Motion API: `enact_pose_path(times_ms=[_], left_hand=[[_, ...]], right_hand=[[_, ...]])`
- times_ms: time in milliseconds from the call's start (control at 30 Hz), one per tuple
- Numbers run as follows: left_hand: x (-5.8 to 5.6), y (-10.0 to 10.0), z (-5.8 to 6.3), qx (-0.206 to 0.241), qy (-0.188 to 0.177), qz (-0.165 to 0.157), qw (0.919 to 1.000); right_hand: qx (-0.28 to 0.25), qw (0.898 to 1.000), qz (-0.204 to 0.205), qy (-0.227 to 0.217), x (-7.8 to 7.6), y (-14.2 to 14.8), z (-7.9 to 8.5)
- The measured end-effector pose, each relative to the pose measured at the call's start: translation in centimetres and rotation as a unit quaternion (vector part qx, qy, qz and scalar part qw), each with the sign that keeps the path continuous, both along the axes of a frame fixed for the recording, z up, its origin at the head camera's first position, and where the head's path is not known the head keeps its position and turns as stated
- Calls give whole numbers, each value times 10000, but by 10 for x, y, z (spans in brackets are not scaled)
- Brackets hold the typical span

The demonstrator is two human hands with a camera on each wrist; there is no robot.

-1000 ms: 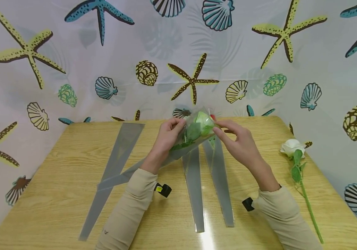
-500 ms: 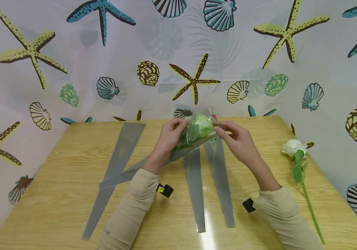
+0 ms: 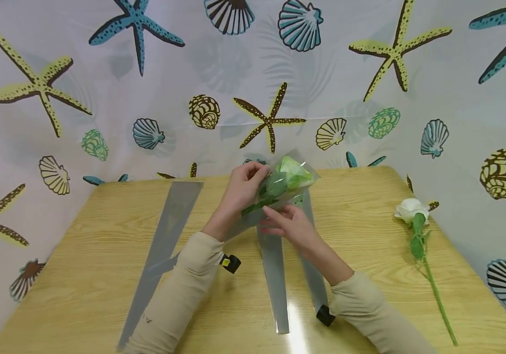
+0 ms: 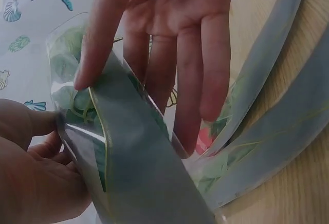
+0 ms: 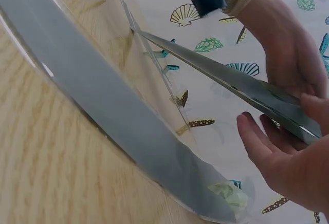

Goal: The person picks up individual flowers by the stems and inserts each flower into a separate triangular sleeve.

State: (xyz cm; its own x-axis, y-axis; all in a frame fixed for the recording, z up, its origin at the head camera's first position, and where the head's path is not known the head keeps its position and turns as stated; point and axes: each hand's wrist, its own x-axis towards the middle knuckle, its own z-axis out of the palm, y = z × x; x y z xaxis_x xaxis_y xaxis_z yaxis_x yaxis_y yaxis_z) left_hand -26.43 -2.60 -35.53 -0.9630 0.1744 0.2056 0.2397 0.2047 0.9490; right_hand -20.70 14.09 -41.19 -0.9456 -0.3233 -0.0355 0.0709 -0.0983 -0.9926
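A pale green-white rose point(image 3: 294, 172) with green leaves sits inside a clear-and-grey tapered flower sleeve point(image 4: 139, 147), raised over the back of the table. My left hand point(image 3: 243, 184) pinches the sleeve's left edge beside the bloom. Below the bloom, my right hand point(image 3: 294, 228) lies along the lower part of the sleeve. In the left wrist view its thumb rests on the front while the other fingers extend straight behind. The sleeve's narrow tail runs down left, partly hidden by my left forearm.
Two sleeves, the middle sleeve point(image 3: 275, 280) and the right sleeve point(image 3: 312, 265), lie beneath my hands; red petals point(image 4: 204, 141) show in one. Another sleeve point(image 3: 173, 211) lies at the left. A loose white rose point(image 3: 412, 210) lies at the right. A patterned cloth point(image 3: 217, 59) hangs behind.
My right hand has left the sleeve's upper right edge by the bloom and moved down and left to its lower part. My left hand keeps its pinch.
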Motion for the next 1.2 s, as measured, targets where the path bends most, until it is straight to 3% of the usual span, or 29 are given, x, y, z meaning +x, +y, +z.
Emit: enact_pose_path(times_ms=[200,300,367,467,600,767,900,1067,1200], left_hand=[[-9,0,6,-769,174,-634,9949],[-13,-26,10,-1336,177,-804,9876],[-14,-42,9,-1476,45,-907,9849],[-12,-62,1,-1418,-259,-1044,9840],[-7,-85,-19,-1283,-541,-1164,9834],[-1,-114,-48,-1253,-1115,-824,9824],[1,-126,-72,-1067,-1517,-461,9816],[1,-131,-86,-915,-1728,-227,9804],[-4,-131,-91,-1136,-1695,-139,9789]], right_hand=[[-362,9984,-436,68,-4,11,6],[-358,9977,-565,78,-15,11,15],[-341,9974,-620,100,-24,12,22],[-165,9983,-552,72,-40,11,30],[400,9990,-146,-142,-63,-3,30],[1123,9914,306,-591,-86,-38,13],[1493,9839,296,-934,-94,-59,-5],[1349,9845,273,-1088,-89,-75,-14],[1057,9884,208,-1069,-76,-79,-9]])
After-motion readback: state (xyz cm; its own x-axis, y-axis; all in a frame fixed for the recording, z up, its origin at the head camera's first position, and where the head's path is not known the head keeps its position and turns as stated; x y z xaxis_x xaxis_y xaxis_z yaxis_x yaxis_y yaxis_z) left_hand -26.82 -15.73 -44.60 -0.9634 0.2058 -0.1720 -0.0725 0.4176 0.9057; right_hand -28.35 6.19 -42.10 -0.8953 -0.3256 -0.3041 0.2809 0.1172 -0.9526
